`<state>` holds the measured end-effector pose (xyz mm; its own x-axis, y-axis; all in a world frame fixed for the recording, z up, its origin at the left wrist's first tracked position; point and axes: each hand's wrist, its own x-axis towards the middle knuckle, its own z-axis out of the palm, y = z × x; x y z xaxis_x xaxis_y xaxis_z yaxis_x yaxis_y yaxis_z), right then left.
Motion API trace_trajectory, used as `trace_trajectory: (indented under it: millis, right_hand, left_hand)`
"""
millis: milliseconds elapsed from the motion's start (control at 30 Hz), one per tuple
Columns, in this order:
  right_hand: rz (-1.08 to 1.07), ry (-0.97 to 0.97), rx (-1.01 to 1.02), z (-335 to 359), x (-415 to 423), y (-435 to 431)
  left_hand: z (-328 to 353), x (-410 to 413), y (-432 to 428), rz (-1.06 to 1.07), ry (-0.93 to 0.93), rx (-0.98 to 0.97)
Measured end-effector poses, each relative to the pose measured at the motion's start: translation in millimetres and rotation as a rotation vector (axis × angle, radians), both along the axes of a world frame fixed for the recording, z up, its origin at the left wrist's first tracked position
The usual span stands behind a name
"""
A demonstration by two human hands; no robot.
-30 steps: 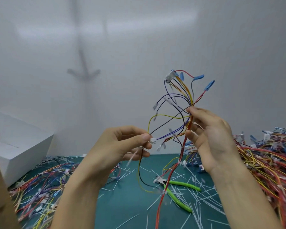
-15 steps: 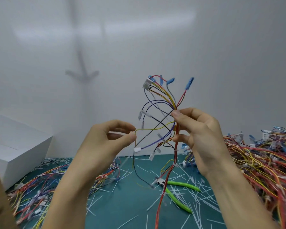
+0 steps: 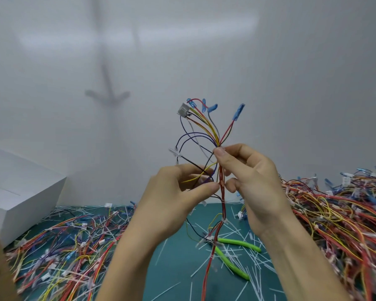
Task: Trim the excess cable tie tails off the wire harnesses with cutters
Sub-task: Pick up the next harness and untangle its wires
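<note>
Harness (image 3: pixel 222 192) is held up above the cutters (image 3: pixel 239 244), tail end trailing down onto them on the bench (image 3: pixel 178 263): right hand (image 3: pixel 256 179) fingers pinched tight on the trunk where the wires fan out, left hand (image 3: pixel 172 192) fingers curled round the loose side branches. I read this as a check for untrimmed ties, cutters parked below within easy reach, neither hand on them.

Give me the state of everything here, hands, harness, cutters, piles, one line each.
Multicoloured wire harness: held upright in the air by both hands.
Left hand: pinches its side wires.
Right hand: pinches its bundle higher up.
Green-handled cutters: lying on the teal mat, handles apart, untouched.
White cut tie tails: scattered on the mat.
Harness piles: heaped left and right.
</note>
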<state>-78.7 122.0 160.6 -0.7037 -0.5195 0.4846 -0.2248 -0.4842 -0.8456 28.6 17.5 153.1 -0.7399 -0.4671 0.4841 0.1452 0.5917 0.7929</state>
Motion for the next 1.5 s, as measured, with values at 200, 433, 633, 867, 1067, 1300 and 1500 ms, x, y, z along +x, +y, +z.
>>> trace_trajectory:
  millis: [200, 433, 633, 867, 1067, 1300, 1500]
  right_hand:
    - [0.089, 0.0, -0.017, 2, 2, 3]
    - [0.146, 0.02, -0.023, 4, 1, 7]
    - [0.049, 0.179, 0.101, 5, -7, 15]
    - [-0.135, 0.162, 0.188, 1, -17, 15]
    - [0.11, 0.151, 0.387, 0, -17, 15]
    - [0.082, 0.328, 0.43, -3, -6, 6]
    - [-0.174, 0.558, 0.613, -4, -4, 8]
  left_hand:
    - [-1, -5, 9, 0.044, 0.106, -0.099]
    - [2, -5, 11, 0.098, 0.282, -0.044]
    - [11, 5, 4, 0.078, 0.408, 0.227]
    - [12, 12, -2, 0.202, 0.431, 0.388]
    - [17, 17, -7, 0.203, 0.476, 0.556]
    - [17, 21, -10, 0.128, 0.461, 0.588]
    - [15, 19, -10, 0.104, 0.406, 0.519]
